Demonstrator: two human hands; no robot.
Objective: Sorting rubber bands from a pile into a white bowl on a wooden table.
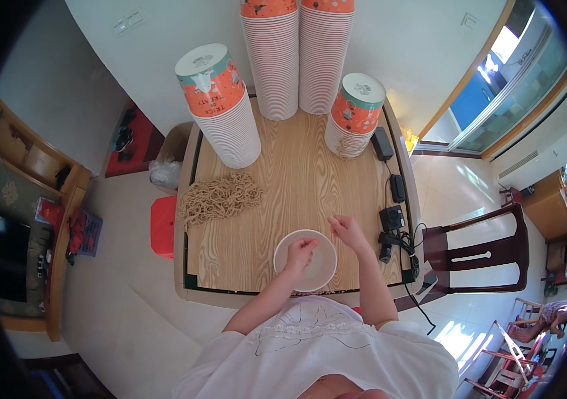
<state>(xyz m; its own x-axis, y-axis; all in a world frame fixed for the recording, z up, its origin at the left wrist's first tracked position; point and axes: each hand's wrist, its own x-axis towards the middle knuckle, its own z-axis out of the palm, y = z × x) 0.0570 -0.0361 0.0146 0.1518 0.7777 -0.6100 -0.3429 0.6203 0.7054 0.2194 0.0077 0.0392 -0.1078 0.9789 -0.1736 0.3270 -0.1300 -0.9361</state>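
A white round paper bucket [324,269] sits at the table's near edge in front of me, its opening facing up. My left hand [301,253] is closed over the inside of this bucket, its fingers pressed together. Just beyond the bucket's right rim, my right hand [348,233] is closed in a pinch above the wood. Whatever either hand holds is too small to make out. A loose heap of tan twisted cord [222,197] lies on the left part of the table.
Nested stacks of orange-and-white paper buckets stand at the back: a short left stack [227,126], two tall ones [271,63], and a low right stack [355,116]. Black power adapters and cables [392,218] line the right edge. A dark wooden chair [476,256] stands to the right, a red stool [162,226] left.
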